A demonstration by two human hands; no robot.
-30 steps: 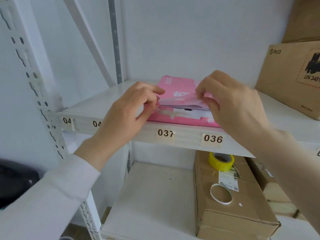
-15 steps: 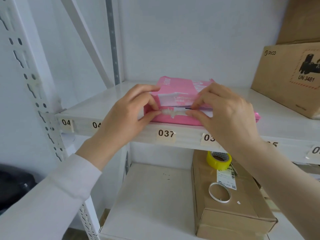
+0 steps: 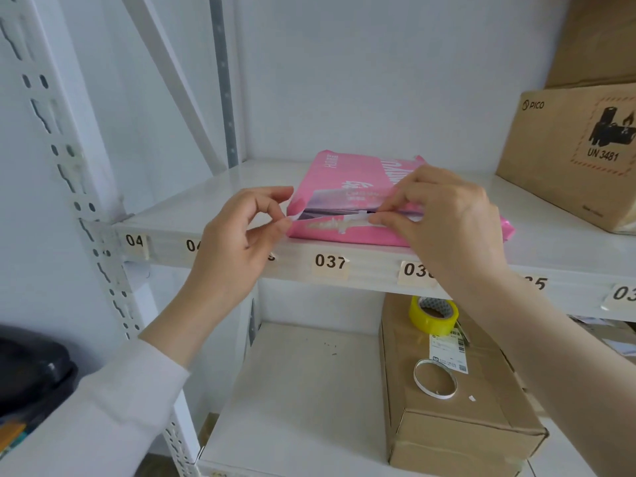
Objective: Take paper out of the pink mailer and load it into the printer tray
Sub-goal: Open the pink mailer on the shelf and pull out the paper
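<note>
On the white metal shelf (image 3: 220, 201), we're only at opening: left hand (image 3: 237, 246) pinches the flat pink plastic mailer's (image 3: 347, 187) flap corner, right hand (image 3: 447, 218) pinches its seal strip; paper not out, printer tray unseen.

Two bare hands, one sleeved forearm, one bare forearm.

Left hand (image 3: 237, 242) ungloved, no ring or watch visible, nails short and unpainted. Left forearm covered to just below the wrist by a long white sleeve (image 3: 113, 411), soft and plain, without visible cuff button or marking; fabric blurred near the frame edge, so perhaps knit. Right hand (image 3: 444, 218) likewise ungloved and unadorned, right forearm uncovered as far as the frame edge.
</note>
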